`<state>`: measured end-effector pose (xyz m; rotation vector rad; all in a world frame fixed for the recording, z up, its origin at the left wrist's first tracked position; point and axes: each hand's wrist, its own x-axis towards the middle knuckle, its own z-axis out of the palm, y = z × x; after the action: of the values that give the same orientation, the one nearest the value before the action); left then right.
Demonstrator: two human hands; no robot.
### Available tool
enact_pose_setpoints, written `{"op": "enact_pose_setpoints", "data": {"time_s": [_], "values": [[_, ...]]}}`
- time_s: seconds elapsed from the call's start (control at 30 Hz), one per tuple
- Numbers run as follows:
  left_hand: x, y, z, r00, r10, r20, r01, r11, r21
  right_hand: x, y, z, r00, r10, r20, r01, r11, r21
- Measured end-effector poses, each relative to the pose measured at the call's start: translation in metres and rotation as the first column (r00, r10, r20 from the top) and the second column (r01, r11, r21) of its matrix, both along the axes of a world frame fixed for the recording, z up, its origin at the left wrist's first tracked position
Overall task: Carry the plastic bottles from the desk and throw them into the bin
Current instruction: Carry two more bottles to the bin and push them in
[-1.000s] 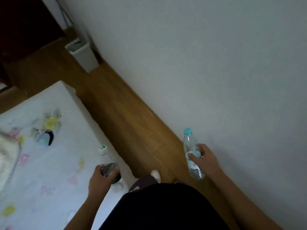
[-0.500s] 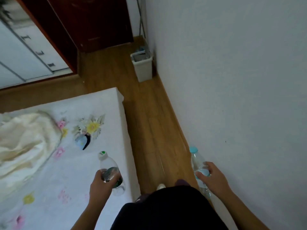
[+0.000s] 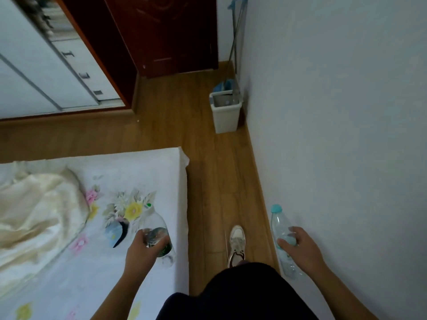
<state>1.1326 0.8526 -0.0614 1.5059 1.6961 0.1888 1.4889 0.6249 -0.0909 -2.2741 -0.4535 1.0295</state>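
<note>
I am walking down the strip of wooden floor (image 3: pixel 208 185) between the bed (image 3: pixel 147 172) and the wall (image 3: pixel 335 135), carrying one bottle in each hand so both can go in a single trip. My left hand (image 3: pixel 141 250) is wrapping round the middle of the clear bottle with the green label (image 3: pixel 157 229), fingers curling closed across its body, its white and green cap pointing forward and up; it is hanging just over the edge of the flowered sheet, held out from my hip, I judge, so it is not knocking my leg. My right hand (image 3: pixel 300 248) is gripping the bottle with the teal cap (image 3: pixel 280 236) about its waist, thumb and fingers closing on the pale blue label, cap forward, base trailing down by my forearm and passing near the wall. Both arms are reaching slightly forward and low, elbows bent, wrists turned inward. The bin (image 3: pixel 225 114) is standing ahead on the floor, tight in the corner against the wall, open at the top, with a mop (image 3: pixel 233 49) leaning behind it. It is well apart from my hands, so I am judging the carrying as about halfway along and the dropping as not yet begun. My shoe (image 3: pixel 236 243) is stepping forward between the bed and the skirting.
</note>
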Motion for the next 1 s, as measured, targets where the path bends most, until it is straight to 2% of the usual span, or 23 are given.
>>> {"op": "enact_pose_setpoints", "data": {"time_s": [0.3,0.5,0.7,1.0], "values": [[0.043,0.092,0.001,0.971,0.236,-0.040,-0.236,0.972,0.009,0.089,0.233,0.022,0.949,0.313,0.016,-0.313,0.945,0.097],[0.063,0.158,-0.007,0.937,0.346,-0.056,-0.347,0.938,-0.014,0.116,0.360,0.031,0.905,0.426,-0.011,-0.420,0.895,0.152],[0.096,0.263,-0.022,0.932,0.363,-0.020,-0.363,0.930,-0.050,0.155,0.444,0.013,0.926,0.377,-0.006,-0.375,0.922,0.098],[0.184,0.461,-0.009,0.991,0.131,-0.002,-0.131,0.990,-0.046,0.220,0.519,0.010,0.985,0.174,0.006,-0.174,0.984,0.031]]}}
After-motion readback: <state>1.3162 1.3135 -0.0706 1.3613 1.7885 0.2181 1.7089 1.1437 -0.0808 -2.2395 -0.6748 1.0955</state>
